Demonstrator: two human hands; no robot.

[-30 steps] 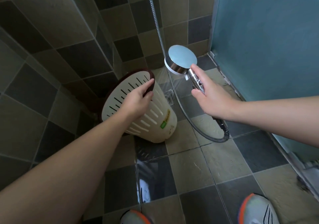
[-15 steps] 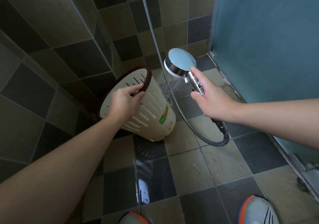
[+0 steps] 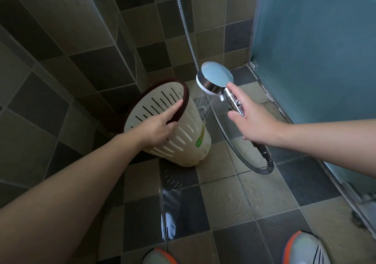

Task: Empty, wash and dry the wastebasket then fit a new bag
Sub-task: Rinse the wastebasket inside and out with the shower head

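A cream slotted wastebasket (image 3: 183,141) with a dark red rim stands tilted on the wet tiled floor, its mouth turned toward the left wall. My left hand (image 3: 158,125) grips its near rim, fingers inside and thumb outside. My right hand (image 3: 252,117) holds the chrome handle of a shower head (image 3: 215,80), which hangs just right of the basket's rim. Water sprays from the head down to the left, toward the basket's outer side. A green label shows low on the basket's wall.
The metal shower hose (image 3: 230,139) runs up the back wall and loops down onto the floor at my right. A blue-green panel (image 3: 317,46) closes the right side. Tiled walls stand left and behind. My two shoes (image 3: 305,249) are at the bottom edge.
The basket has tipped further, so its mouth faces more to the left. My left hand shifted its hold along the rim. The shower head stayed nearly in place.
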